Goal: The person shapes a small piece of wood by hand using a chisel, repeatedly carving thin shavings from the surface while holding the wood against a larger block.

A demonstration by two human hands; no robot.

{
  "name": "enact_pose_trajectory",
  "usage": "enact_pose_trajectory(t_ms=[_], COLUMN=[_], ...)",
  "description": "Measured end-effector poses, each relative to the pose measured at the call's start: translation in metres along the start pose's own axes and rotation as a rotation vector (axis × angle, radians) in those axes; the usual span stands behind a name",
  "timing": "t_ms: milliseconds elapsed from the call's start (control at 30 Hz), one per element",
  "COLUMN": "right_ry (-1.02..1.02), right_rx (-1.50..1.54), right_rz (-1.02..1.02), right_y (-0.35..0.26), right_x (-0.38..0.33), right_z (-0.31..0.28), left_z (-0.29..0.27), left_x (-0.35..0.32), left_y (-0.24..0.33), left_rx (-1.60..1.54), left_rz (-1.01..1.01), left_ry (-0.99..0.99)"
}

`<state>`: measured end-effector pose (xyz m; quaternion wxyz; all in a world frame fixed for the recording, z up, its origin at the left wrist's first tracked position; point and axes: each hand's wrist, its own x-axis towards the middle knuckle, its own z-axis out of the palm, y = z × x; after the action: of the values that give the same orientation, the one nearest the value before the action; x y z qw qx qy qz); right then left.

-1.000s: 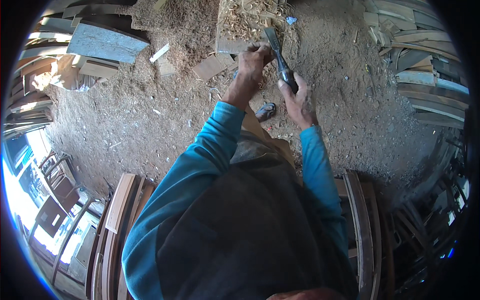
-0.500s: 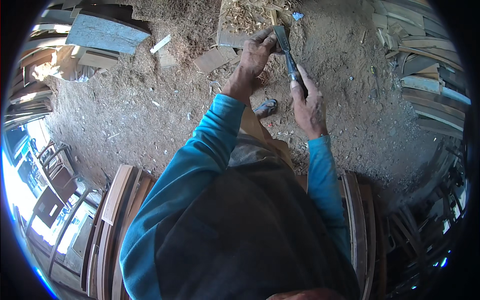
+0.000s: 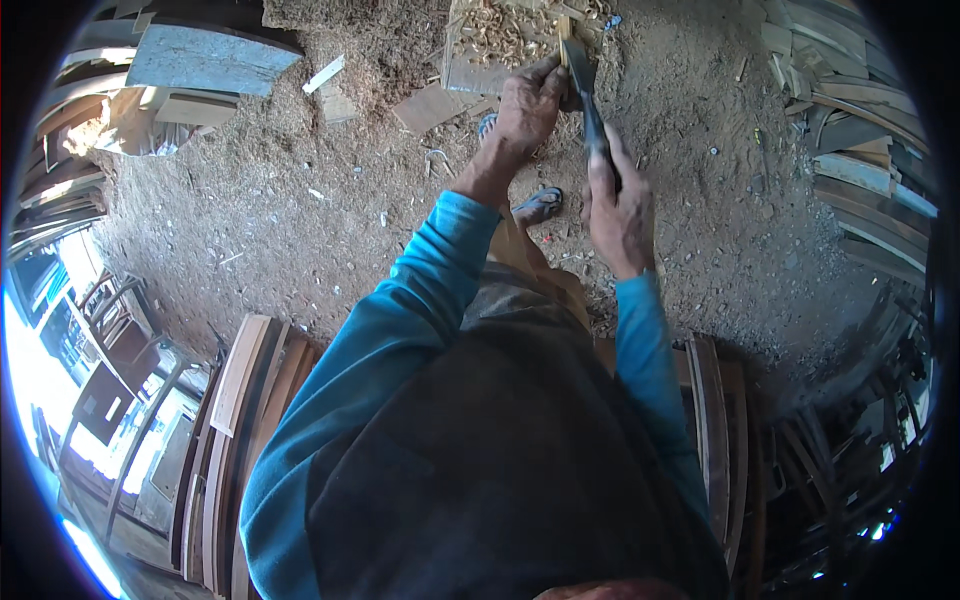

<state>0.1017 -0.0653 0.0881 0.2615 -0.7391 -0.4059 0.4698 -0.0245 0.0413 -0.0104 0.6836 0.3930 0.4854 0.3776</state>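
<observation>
Head view: one broad-bladed tool (image 3: 590,115), dark, gripped by the handle in my right hand (image 3: 622,205), fingers wrapped round, blade pointing away from me and slightly left. I judge it stiff, fairly heavy toward the blade, not fragile; best held at the handle, clear of the metal. One wooden strip (image 3: 565,28), pale, narrow, at the top of the view, its near end pinched in the bent fingers of my left hand (image 3: 530,103), partly hidden by them. Probably light and firm, dry rather than slippery, liable to split along its length; best held at the near end, low, fingertips behind the blade. Blade against the strip or just beside it: cannot tell. Edges: the blade lies near my left fingertips, the chief hazard; one flat board (image 3: 465,76), bearing curled shavings (image 3: 505,30), has its near edge just beyond my left hand. One sandalled foot (image 3: 540,206) stands nearer me, between my forearms. Room: widest to my right, over dirt floor (image 3: 720,250) strewn with chips, as far as the timber stack (image 3: 868,170); loose offcut (image 3: 428,108) at left.
</observation>
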Motion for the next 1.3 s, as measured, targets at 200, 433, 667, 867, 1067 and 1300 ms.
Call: enact_pose_trajectory(t_ms=[200, 433, 667, 867, 1067, 1300], right_ry=[0.019, 0.023, 0.080, 0.003, 0.034, 0.043], right_rx=[-0.052, -0.109, -0.113, 0.018, 0.180, 0.075], right_rz=[-0.002, -0.068, -0.162, 0.062, 0.044, -0.004], right_y=[-0.007, -0.012, -0.012, -0.011, 0.004, 0.022], right_x=[0.005, 0.015, 0.010, 0.031, -0.014, -0.031], right_z=[-0.001, 0.003, 0.010, -0.005, -0.011, 0.002], left_z=[0.008, 0.009, 0.005, 0.010, 0.006, 0.005], left_x=[0.001, 0.002, -0.001, -0.003, -0.003, -0.005], left_y=[0.008, 0.014, 0.008, 0.020, 0.002, 0.008], left_rx=[0.026, 0.076, 0.086, 0.030, -0.058, 0.196], left_rz=[-0.032, -0.033, -0.066, -0.023, 0.022, 0.004], left_ry=[0.022, 0.067, 0.053, -0.016, 0.040, 0.032])
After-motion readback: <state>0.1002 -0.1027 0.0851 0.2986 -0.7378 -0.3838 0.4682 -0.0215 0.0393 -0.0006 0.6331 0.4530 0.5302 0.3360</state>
